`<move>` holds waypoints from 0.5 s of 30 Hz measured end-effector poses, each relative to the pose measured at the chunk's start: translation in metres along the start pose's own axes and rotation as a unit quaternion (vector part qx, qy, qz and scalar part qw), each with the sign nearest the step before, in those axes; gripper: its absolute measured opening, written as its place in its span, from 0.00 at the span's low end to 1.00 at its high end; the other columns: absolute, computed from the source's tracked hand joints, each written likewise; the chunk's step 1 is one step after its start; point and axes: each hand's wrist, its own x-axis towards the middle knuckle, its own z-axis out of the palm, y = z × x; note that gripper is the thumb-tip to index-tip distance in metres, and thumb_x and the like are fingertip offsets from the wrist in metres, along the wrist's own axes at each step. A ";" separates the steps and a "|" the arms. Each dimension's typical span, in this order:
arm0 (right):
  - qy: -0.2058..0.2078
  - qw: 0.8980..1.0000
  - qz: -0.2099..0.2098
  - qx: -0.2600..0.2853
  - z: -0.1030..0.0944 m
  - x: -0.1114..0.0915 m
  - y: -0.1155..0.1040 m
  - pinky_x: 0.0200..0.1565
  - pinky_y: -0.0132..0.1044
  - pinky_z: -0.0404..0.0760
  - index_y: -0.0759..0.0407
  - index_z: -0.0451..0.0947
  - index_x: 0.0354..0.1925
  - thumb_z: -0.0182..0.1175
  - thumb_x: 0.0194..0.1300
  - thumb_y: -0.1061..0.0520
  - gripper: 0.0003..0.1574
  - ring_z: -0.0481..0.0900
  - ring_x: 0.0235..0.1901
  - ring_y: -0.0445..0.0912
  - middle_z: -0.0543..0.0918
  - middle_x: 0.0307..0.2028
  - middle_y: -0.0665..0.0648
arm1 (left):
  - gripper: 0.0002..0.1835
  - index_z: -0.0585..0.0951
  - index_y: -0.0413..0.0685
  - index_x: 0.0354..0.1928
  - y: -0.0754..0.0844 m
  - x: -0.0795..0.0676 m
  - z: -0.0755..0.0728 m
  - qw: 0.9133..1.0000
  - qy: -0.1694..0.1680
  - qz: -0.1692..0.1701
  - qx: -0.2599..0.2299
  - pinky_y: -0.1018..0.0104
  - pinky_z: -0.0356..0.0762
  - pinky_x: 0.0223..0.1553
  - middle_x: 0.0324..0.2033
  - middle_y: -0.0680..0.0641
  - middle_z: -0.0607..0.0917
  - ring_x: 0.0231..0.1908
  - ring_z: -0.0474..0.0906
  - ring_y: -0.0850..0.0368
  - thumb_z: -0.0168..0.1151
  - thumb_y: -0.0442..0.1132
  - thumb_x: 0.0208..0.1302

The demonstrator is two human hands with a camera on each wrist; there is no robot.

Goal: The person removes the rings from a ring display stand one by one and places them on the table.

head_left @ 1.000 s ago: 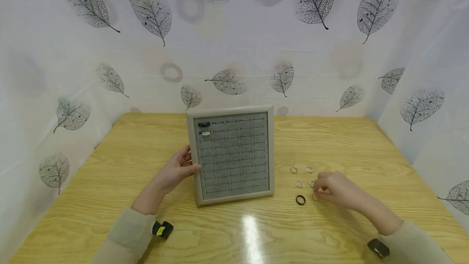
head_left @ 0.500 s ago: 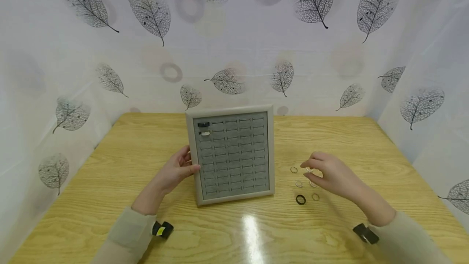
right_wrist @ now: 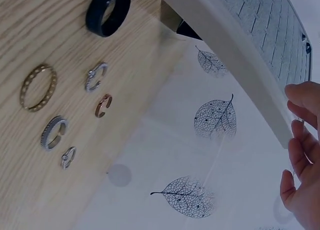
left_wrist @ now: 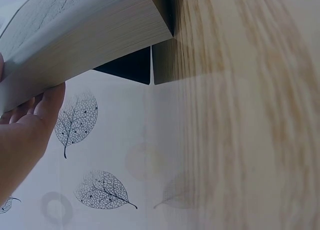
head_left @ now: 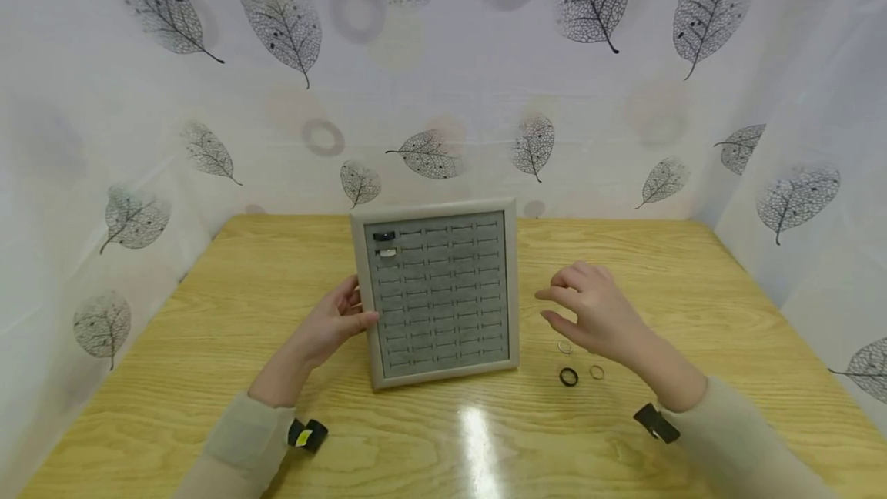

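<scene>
A ring display board (head_left: 443,329) with a pale frame and grey slotted padding stands tilted back on the table. My left hand (head_left: 333,322) grips its left edge, thumb at the front and fingers behind. A black ring (head_left: 384,236) and a silver ring (head_left: 387,252) sit in its upper left slots. My right hand (head_left: 596,310) is right of the board, thumb and fingers apart, no ring visible between them. Beneath it lie loose rings: a black ring (right_wrist: 108,12), a gold ring (right_wrist: 38,87), a rose-gold ring (right_wrist: 103,105) and several silver rings (right_wrist: 53,132). My right hand partly hides them in the head view.
The wooden table (head_left: 242,291) extends on both sides of the board. A white curtain (head_left: 443,83) printed with leaves hangs behind it and along the sides. A dark support (left_wrist: 131,65) shows behind the board in the left wrist view.
My right hand has moved from the nearest gold ring, away and to the left over the other rings, and its fingers have spread. The left hand and the board have stayed in place.
</scene>
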 end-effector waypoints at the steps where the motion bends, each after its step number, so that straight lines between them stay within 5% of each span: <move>1: 0.002 1.000 -0.001 0.001 0.001 0.003 -0.001 0.29 0.42 0.62 0.58 0.80 0.32 0.64 0.44 0.58 0.12 0.66 0.29 0.46 0.73 0.27 0.50 | 0.38 0.47 0.40 0.66 0.000 0.000 0.000 1.000 0.000 0.001 -0.001 0.63 0.72 0.44 0.55 0.35 0.65 0.49 0.70 0.54 0.57 0.32 0.59; 15: 0.055 0.998 -0.032 0.005 0.022 0.052 -0.016 0.31 0.43 0.62 0.59 0.80 0.30 0.68 0.38 0.62 0.14 0.68 0.28 0.47 0.74 0.26 0.52 | 0.38 0.47 0.41 0.66 0.000 0.000 0.000 1.000 0.003 -0.004 -0.001 0.62 0.72 0.45 0.56 0.35 0.64 0.50 0.69 0.54 0.57 0.31 0.59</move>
